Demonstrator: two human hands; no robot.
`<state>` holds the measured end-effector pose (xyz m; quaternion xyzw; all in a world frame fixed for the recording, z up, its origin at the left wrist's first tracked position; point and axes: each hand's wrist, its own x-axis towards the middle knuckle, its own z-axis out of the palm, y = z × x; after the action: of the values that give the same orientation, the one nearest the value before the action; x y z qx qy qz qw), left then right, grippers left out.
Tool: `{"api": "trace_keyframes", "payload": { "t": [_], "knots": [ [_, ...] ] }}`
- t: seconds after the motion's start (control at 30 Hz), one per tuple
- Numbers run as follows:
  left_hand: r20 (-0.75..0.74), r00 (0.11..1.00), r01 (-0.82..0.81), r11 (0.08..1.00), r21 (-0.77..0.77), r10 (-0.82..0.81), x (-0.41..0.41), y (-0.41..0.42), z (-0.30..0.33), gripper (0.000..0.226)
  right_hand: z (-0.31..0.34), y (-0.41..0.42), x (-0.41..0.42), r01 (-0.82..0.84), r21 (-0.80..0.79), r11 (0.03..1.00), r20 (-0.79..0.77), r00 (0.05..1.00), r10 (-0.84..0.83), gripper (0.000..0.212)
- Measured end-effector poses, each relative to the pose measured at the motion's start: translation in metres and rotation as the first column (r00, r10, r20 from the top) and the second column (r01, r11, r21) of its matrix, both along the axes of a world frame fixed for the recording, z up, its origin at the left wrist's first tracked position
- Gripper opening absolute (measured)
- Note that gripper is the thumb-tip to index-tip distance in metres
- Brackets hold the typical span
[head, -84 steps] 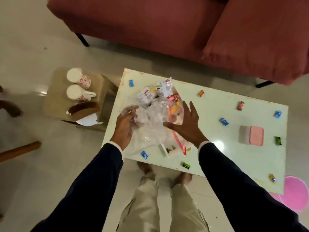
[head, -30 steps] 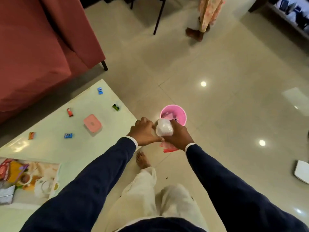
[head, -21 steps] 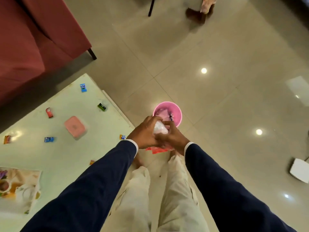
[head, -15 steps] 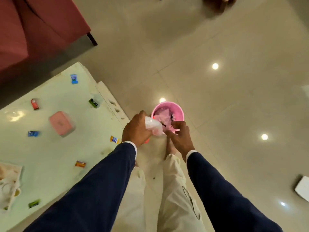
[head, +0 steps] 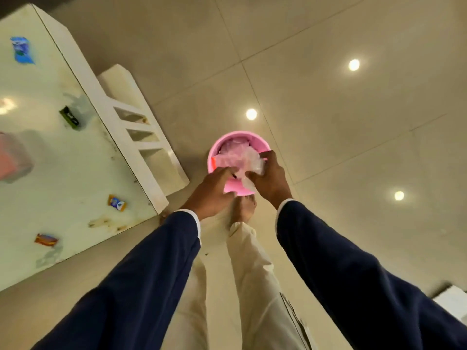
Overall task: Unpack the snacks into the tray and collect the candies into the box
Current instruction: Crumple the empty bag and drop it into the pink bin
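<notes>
Down on the floor stands a pink bin [head: 262, 142] with plastic waste inside. A crumpled clear plastic bag [head: 237, 160] lies in its mouth. My right hand [head: 270, 178] grips the bag's right side between thumb and fingers. My left hand [head: 212, 190] reaches in from the left, its straight fingers pressing on the bag. On the pale table [head: 63, 173] at the left lie several wrapped candies: a blue one [head: 21, 50], a green one [head: 70, 117], an orange-blue one [head: 116, 202] and a red-orange one [head: 46, 239]. The pink box [head: 10, 157] is blurred at the left edge.
The table's white leg frame [head: 141, 137] juts out beside the bin. My bare foot [head: 243, 205] stands just before the bin. Glossy floor tiles spread to the right. A white object [head: 452, 301] sits at the lower right edge.
I turned from the table to the bin and bent lower. Both hands carried the balled-up plastic bag down into the bin's mouth; the left hand went from gripping it to pressing it.
</notes>
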<state>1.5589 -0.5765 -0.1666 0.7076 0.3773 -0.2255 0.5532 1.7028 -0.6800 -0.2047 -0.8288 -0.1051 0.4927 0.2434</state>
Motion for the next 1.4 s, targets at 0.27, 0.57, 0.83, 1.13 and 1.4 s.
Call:
{"api": "trace_keyframes", "payload": {
  "t": [0.27,0.57,0.83,1.13,1.4],
  "knots": [
    [-0.149,0.958,0.281,0.893,0.352,-0.243,-0.002,0.027,-0.060,0.036,-0.111,0.023,0.007,-0.606,-0.076,0.792,0.320,0.737,0.595,0.064],
    [-0.256,0.879,0.477,0.722,0.502,-0.403,-0.011,0.013,-0.104,0.046,-0.163,0.020,0.000,-0.821,-0.382,0.424,0.162,0.392,0.905,0.057],
    [-0.286,0.842,0.539,0.689,0.484,-0.458,-0.025,0.018,-0.067,0.048,-0.100,0.025,0.009,-0.814,-0.298,0.499,0.097,0.494,0.864,0.078],
    [-0.248,0.926,0.377,0.718,0.585,-0.284,-0.051,0.033,0.043,0.060,0.046,0.048,-0.011,-0.848,-0.264,0.459,0.355,0.357,0.864,0.075],
    [-0.320,0.945,0.300,0.585,0.754,-0.072,-0.162,0.056,0.204,0.079,0.243,0.124,-0.106,-0.950,-0.162,0.265,0.604,0.117,0.789,0.093]
  ]
}}
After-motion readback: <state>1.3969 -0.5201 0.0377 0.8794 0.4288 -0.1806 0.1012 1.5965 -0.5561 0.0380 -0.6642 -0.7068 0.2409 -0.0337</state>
